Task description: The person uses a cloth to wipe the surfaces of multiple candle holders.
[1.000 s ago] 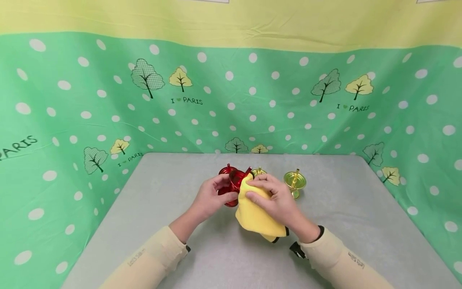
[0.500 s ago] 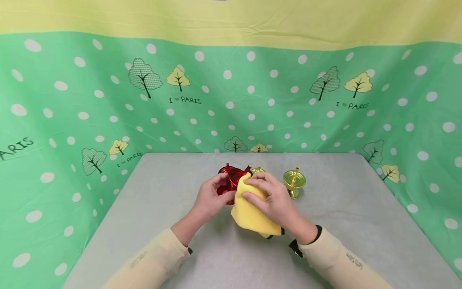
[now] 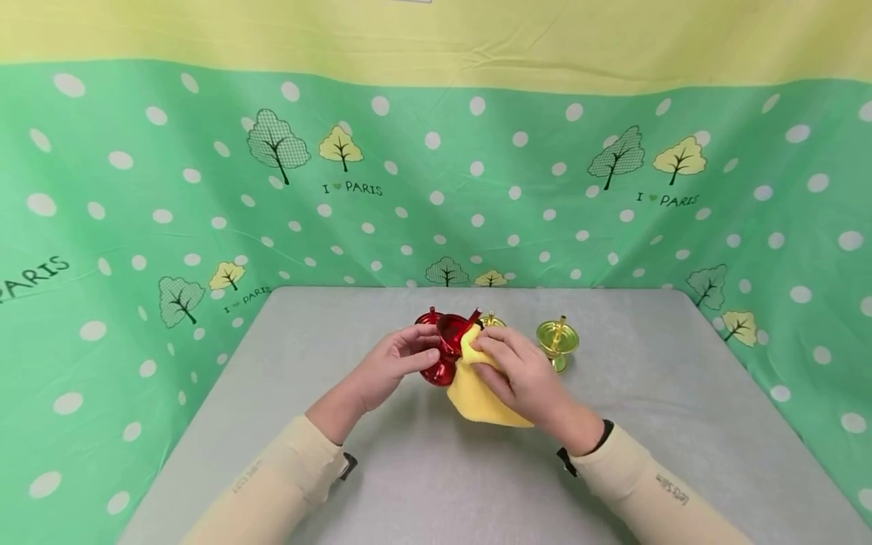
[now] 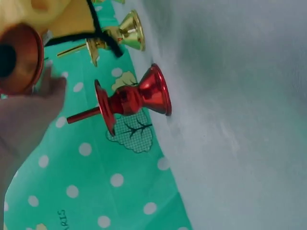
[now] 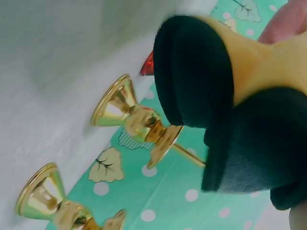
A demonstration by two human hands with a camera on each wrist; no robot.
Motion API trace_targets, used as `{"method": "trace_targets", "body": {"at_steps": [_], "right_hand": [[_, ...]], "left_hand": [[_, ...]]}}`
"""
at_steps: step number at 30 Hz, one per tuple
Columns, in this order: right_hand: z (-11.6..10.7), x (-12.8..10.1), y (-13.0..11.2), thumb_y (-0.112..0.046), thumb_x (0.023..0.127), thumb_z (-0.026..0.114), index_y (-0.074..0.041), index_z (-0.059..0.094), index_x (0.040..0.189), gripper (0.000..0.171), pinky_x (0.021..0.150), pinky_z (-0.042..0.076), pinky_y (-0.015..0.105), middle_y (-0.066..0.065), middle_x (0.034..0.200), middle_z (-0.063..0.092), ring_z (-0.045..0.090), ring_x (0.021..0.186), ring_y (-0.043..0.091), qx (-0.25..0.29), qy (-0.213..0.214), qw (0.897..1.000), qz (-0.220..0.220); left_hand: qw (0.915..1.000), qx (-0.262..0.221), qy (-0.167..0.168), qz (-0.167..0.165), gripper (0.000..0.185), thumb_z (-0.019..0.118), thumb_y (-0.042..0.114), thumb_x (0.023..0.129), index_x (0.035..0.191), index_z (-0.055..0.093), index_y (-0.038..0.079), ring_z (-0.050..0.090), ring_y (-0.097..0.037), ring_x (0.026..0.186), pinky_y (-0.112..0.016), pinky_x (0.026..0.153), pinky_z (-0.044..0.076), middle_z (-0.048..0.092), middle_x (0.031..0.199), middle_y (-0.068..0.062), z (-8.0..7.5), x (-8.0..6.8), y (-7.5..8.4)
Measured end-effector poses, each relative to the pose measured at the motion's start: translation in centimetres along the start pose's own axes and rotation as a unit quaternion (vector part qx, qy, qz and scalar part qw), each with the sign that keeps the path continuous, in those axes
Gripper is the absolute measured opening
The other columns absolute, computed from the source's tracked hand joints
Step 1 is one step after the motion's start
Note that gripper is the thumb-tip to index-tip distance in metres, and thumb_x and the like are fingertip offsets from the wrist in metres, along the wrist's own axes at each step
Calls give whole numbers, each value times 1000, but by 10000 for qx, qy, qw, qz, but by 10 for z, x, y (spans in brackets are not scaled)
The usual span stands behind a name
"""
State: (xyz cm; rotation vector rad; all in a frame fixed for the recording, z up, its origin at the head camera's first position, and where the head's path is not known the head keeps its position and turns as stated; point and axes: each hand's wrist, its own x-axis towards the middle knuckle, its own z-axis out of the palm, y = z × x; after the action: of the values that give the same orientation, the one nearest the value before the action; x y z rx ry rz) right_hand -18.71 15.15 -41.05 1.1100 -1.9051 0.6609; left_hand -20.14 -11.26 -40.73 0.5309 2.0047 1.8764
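Head view: at the centre of the frame the left hand closes its grip around a red candle holder, held lifted and tilted off the grey counter, apparently so its cup faces the other hand. The right hand clutches a yellow cloth and presses a bunched corner against the red holder's cup; the rest of the cloth hangs under the palm toward the counter. Just behind the hands, a second red holder and a gold holder stand mostly hidden, and another gold holder stands upright to the right, apart from the hands, all grouped near the far edge within reach.

Left wrist view: in the upper left corner the held red candle holder shows its round base, with fingers curled under it. The cloth with its dark edging sits beside it. The standing red holder rests on the counter, mid frame, and a gold one lies above it in the frame.

Right wrist view: the cloth, yellow with a dark underside, fills the right half, gathered in the hand. Two gold holders stand on the counter at left and lower left.
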Motion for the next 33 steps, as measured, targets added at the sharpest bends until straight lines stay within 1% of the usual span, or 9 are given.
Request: {"method": "trace_targets", "body": {"at_steps": [4,7,10,14,17,20,24,29,33], "right_hand": [[0,-5,10,-31,111,58,-1,74,119,35,100,58,25,15,116,73,73,106,29,527,-159,9983,186],[-1,-6,15,-23,107,67,-1,75,119,26,102,55,16,16,117,74,73,106,30,1057,-332,9923,554],[-5,-2,14,-7,96,78,-2,76,118,22,102,51,10,16,117,75,73,108,32,1390,-519,9833,1050],[-12,7,3,3,86,84,-4,79,117,32,97,54,10,13,119,75,73,110,29,1381,-766,9767,1454],[-12,13,-8,-7,90,84,-5,78,119,30,90,60,20,12,121,73,72,110,27,1023,-753,9842,1232],[-10,16,-13,-21,98,80,-5,78,121,28,89,63,34,13,119,74,72,107,27,418,-410,9961,664],[-6,14,-9,-31,105,69,-4,77,118,31,89,63,42,13,113,75,73,102,29,-136,65,9997,181],[-5,10,-1,-35,106,64,-5,78,116,34,90,63,41,12,112,76,73,103,29,-109,49,9997,229],[-6,11,-4,-33,105,67,-5,78,117,32,90,63,42,12,112,76,73,103,29,-93,-22,9999,-30]], "left_hand": [[9991,-11,-397,-171,52,74,21,102,144,59,-4,69,-13,116,-25,98,58,72,135,-15,2,2,-5],[9985,28,-465,-304,50,75,21,102,142,59,-5,71,-14,116,-26,99,58,72,136,-18,6,3,-7],[9992,286,-129,-251,46,78,21,99,137,62,0,72,-16,116,-29,97,60,73,134,-17,9,3,-6],[9925,979,725,50,43,89,22,89,126,71,11,74,-17,112,-29,89,62,79,121,-7,17,5,-3],[9801,1442,1304,391,42,93,19,84,121,75,14,75,-18,107,-28,83,61,82,114,-3,23,5,0],[9715,1652,1582,621,40,94,18,82,118,77,13,75,-19,102,-27,80,60,83,109,-3,27,5,4],[9827,1104,1429,408,39,93,18,83,118,76,11,74,-18,99,-26,81,60,81,110,-5,25,6,4],[9941,321,1034,-27,37,89,11,87,120,74,4,73,-18,100,-26,85,62,78,114,-10,17,6,0],[9895,829,1171,188,37,92,13,84,117,76,8,73,-16,98,-25,81,61,81,109,-7,19,6,0]]}}
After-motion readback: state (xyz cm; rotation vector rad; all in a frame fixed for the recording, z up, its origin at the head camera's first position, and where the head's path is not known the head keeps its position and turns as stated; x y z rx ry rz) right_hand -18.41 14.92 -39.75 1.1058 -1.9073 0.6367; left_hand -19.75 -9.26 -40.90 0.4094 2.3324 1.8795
